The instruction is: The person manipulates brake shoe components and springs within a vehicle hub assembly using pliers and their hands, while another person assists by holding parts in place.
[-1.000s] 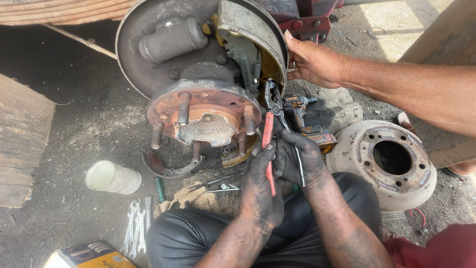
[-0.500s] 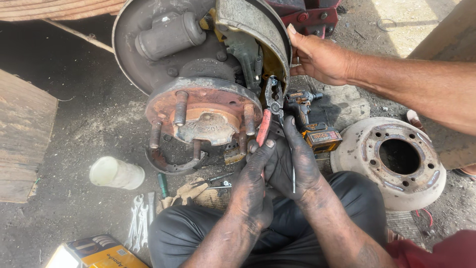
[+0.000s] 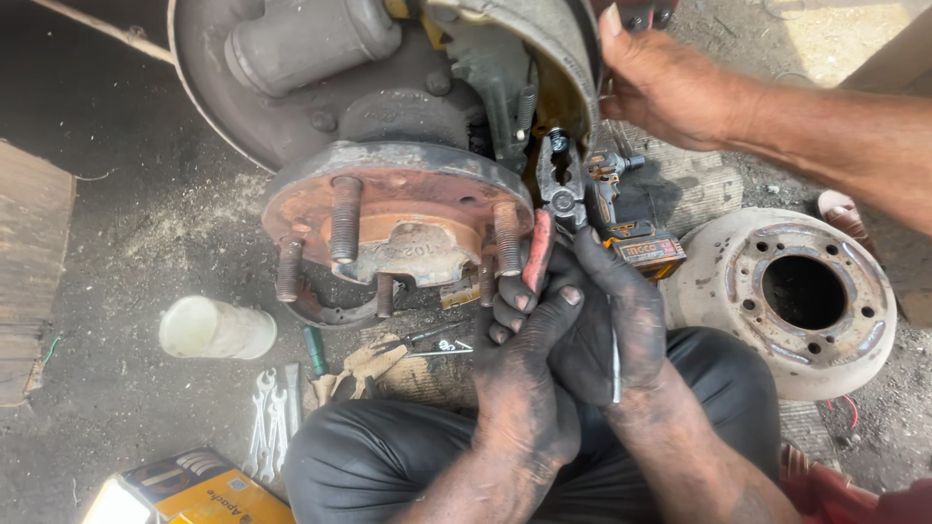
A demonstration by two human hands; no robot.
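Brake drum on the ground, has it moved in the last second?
No. The drum still lies right of the hub; only the view shifted.

Red-handled pliers (image 3: 555, 209), held upright in both greasy hands, jaws up beside the brake shoe (image 3: 544, 49), right of the rusty hub (image 3: 398, 209).

Head camera looks steeply down, close over wheel hub (image 3: 398, 209).

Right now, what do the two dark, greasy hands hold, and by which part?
Both the left hand and the right hand grip the pliers by the handles, one red; the jaws point up at the brake shoe.
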